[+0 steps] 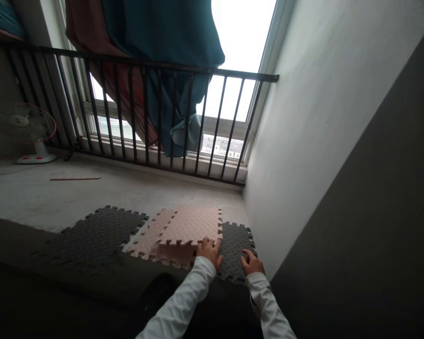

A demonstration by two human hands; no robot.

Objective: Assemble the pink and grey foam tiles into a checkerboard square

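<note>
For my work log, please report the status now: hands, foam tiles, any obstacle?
Left hand on near edge of pink foam tile, overlapping second pink tile. Right hand on dark grey foam tile. White wall beside it.

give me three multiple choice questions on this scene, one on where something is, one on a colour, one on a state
1. Where does the electric fan stand?
A. against the right wall
B. at the left end of the black metal railing
C. in front of the hands

2. What colour is the foam tile under the left hand?
A. pale pink
B. teal
C. black

3. How is the right hand placed?
A. clenched in a fist in the air
B. tucked inside its sleeve
C. with its fingers resting on a dark grey foam mat

Answers:
1. B, the fan's base sits on the concrete floor beside the railing's end.
2. A, the tile's surface shows pale pink around the hand.
3. C, the fingers lie at the mat's near edge.
</note>
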